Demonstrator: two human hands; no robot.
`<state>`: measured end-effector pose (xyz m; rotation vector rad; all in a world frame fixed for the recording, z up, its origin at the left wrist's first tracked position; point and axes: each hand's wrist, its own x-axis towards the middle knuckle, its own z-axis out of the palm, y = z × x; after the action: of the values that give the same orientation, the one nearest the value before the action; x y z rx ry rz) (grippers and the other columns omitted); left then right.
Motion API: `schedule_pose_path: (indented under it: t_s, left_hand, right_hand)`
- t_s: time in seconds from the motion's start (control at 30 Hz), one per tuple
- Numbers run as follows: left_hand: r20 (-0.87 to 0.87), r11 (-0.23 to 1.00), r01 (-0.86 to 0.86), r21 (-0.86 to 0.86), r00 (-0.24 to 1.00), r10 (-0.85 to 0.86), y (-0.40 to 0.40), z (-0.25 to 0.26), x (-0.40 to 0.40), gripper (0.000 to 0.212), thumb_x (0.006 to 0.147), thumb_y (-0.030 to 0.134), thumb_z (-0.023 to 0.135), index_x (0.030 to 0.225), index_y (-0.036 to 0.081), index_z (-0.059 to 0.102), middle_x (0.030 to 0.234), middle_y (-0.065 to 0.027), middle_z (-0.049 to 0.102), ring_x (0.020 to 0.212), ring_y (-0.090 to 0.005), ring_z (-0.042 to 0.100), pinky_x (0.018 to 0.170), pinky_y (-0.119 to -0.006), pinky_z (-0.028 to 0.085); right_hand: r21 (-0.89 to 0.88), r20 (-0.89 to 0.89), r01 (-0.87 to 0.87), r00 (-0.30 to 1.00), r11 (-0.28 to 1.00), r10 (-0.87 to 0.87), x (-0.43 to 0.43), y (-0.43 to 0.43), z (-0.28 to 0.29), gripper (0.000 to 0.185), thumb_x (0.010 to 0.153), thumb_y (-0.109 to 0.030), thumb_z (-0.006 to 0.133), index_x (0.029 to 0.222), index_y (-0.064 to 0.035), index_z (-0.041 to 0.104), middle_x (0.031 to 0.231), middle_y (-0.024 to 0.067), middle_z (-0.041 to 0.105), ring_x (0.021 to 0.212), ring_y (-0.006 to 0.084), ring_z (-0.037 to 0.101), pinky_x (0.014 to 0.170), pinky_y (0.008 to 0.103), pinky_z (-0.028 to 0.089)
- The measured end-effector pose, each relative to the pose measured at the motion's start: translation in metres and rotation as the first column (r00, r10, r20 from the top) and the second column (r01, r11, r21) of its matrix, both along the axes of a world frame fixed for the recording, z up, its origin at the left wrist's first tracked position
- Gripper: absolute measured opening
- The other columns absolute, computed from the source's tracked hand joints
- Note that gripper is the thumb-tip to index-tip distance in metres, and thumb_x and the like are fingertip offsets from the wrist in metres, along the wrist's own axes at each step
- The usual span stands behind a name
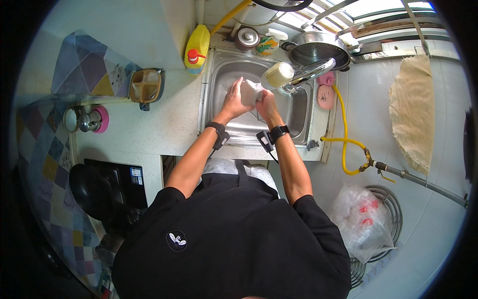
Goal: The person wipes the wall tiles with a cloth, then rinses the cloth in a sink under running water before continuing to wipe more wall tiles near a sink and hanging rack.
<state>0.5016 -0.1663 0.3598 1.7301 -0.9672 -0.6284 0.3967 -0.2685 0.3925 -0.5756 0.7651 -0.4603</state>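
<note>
My left hand (234, 102) and my right hand (267, 105) are together over the stainless steel sink (224, 67). Between them they hold a crumpled whitish cloth (249, 92); its exact material cannot be told. The left palm lies along its left side, and the right fingers pinch its right edge. Just up and to the right, a pale cylindrical filter (278, 74) is fitted at the chrome faucet (313, 76). Whether water runs cannot be told. Each wrist wears a black strap with a small device.
Behind the sink stand a yellow bottle (198, 46), a lidded brown jar (247, 38), a spray bottle (268, 45) and a steel steamer pot (319, 50). A pink soap dish (326, 98) lies to the right, near a yellow hose (344, 123). A black wok (89, 191) is at the lower left.
</note>
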Motion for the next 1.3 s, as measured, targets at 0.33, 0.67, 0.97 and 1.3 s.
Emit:
schedule_pose_path:
  t_s: [0.33, 0.67, 0.97, 1.3]
  left_hand:
    - [-0.061, 0.990, 0.123, 0.071, 0.991, -0.119, -0.015, -0.033, 0.005, 0.031, 0.070, 0.015, 0.076, 0.098, 0.005, 0.065, 0.094, -0.0178, 0.069, 0.093, -0.0342, 0.067, 0.080, -0.041, 0.052]
    - [-0.240, 0.946, 0.316, 0.073, 0.926, -0.291, -0.028, -0.014, 0.020, 0.026, 0.067, 0.007, 0.067, 0.092, 0.003, 0.065, 0.085, -0.0167, 0.069, 0.082, -0.0318, 0.068, 0.073, -0.037, 0.051]
    - [-0.065, 0.923, 0.333, 0.194, 0.943, -0.327, -0.034, -0.008, 0.027, 0.033, 0.066, 0.016, 0.073, 0.096, 0.002, 0.069, 0.089, -0.0189, 0.070, 0.084, -0.0305, 0.069, 0.076, -0.038, 0.052]
    - [-0.527, 0.928, 0.353, 0.119, 0.815, -0.242, -0.018, -0.024, 0.037, 0.037, 0.075, 0.009, 0.072, 0.109, -0.002, 0.065, 0.095, -0.0083, 0.070, 0.082, -0.0161, 0.067, 0.074, -0.027, 0.052]
  right_hand:
    - [-0.302, -0.250, -0.138, 0.966, 0.943, 0.062, -0.007, -0.008, -0.009, 0.025, 0.086, -0.010, 0.068, 0.108, 0.0028, 0.065, 0.093, 0.0073, 0.070, 0.082, 0.0163, 0.066, 0.076, 0.0292, 0.053]
    - [-0.370, -0.889, -0.860, 0.438, 0.353, 0.134, -0.061, -0.039, -0.053, 0.072, 0.070, -0.019, 0.077, 0.133, 0.0012, 0.050, 0.101, 0.0180, 0.067, 0.093, 0.0243, 0.066, 0.085, 0.0374, 0.052]
    - [-0.580, -0.577, -0.530, 0.803, 0.618, 0.147, -0.036, -0.006, -0.042, 0.036, 0.073, -0.014, 0.068, 0.105, 0.0018, 0.064, 0.087, 0.0081, 0.066, 0.081, 0.0159, 0.062, 0.075, 0.0315, 0.051]
    - [-0.396, -0.340, -0.337, 0.918, 0.854, 0.205, -0.040, -0.020, -0.086, 0.023, 0.082, -0.011, 0.055, 0.097, 0.0012, 0.067, 0.082, 0.0011, 0.064, 0.069, 0.0104, 0.056, 0.063, 0.0266, 0.046]
